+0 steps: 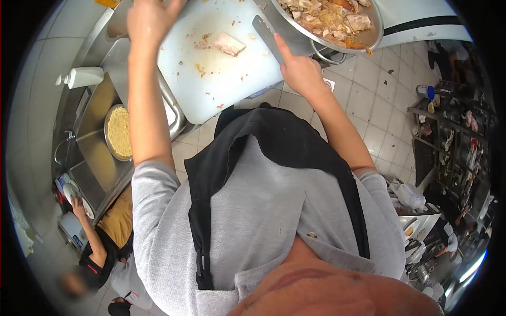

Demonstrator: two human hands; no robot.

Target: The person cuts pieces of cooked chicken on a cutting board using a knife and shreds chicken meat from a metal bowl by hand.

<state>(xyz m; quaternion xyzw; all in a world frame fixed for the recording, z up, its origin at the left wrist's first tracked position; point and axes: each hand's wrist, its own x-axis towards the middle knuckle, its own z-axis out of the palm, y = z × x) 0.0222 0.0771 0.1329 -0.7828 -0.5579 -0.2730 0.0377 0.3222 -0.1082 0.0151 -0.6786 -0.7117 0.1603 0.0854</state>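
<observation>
My right hand is closed round the handle of a knife, its index finger stretched along the blade. The blade lies at the right edge of a white cutting board. One pale piece of meat rests on the board among small scraps. My left hand is at the board's upper left side, fingers apart and partly cut off by the frame's top, holding nothing that I can see. Beside the knife, at the upper right, a large metal pan holds many chopped meat pieces.
To the left are a steel sink counter, a white bottle and a round pan of yellow food. A co-worker handles a plate at the lower left. Metal shelving stands at the right, beyond the tiled floor.
</observation>
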